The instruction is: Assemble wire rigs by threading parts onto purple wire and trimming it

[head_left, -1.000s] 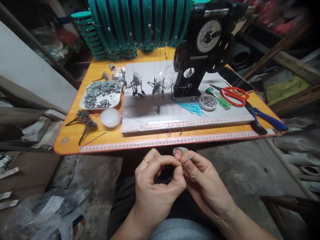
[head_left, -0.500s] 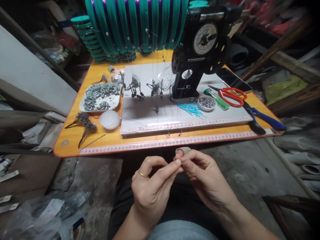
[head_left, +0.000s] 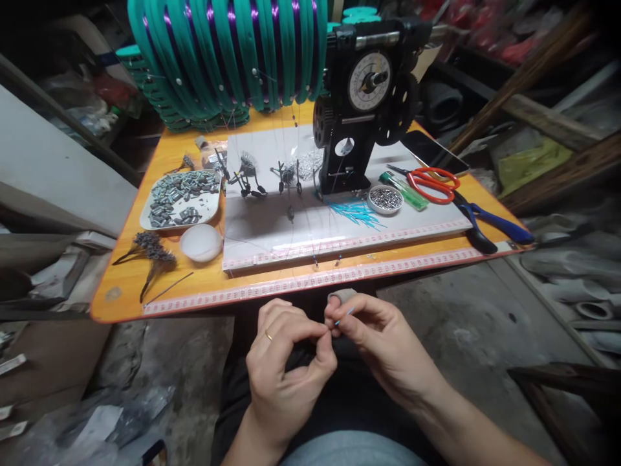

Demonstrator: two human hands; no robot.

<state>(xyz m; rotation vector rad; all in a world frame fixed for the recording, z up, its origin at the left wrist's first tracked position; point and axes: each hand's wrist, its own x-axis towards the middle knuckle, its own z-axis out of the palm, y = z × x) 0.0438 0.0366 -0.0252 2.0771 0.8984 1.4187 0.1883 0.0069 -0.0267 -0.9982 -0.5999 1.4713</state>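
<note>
My right hand (head_left: 381, 336) pinches a thin blue strip (head_left: 344, 316) between thumb and forefinger. A grey wrap (head_left: 343, 296) goes round one of its fingers. Close beside it, my left hand (head_left: 291, 356), with a gold ring, has thumb and forefinger brought together in a pinch. Whatever lies between those fingertips is too small to make out. Both hands are above my lap, just in front of the table edge. On the white board (head_left: 272, 243), similar blue strips (head_left: 356, 212) lie in a loose pile beside a round dish of small metal pieces (head_left: 385, 199).
Green spools (head_left: 228, 52) with purple line hang from a black machine with a dial (head_left: 369, 81). Weighted lines dangle below. Red-handled scissors (head_left: 431, 184), blue-handled pliers (head_left: 495, 223) and a phone (head_left: 431, 153) lie right. A tray of metal weights (head_left: 208, 210) and white bowl (head_left: 200, 243) stand left.
My left thumb has dropped away from the forefinger's side, opening a loop between them while the tips stay together. The right hand keeps its pinch. The whole view has shifted slightly.
</note>
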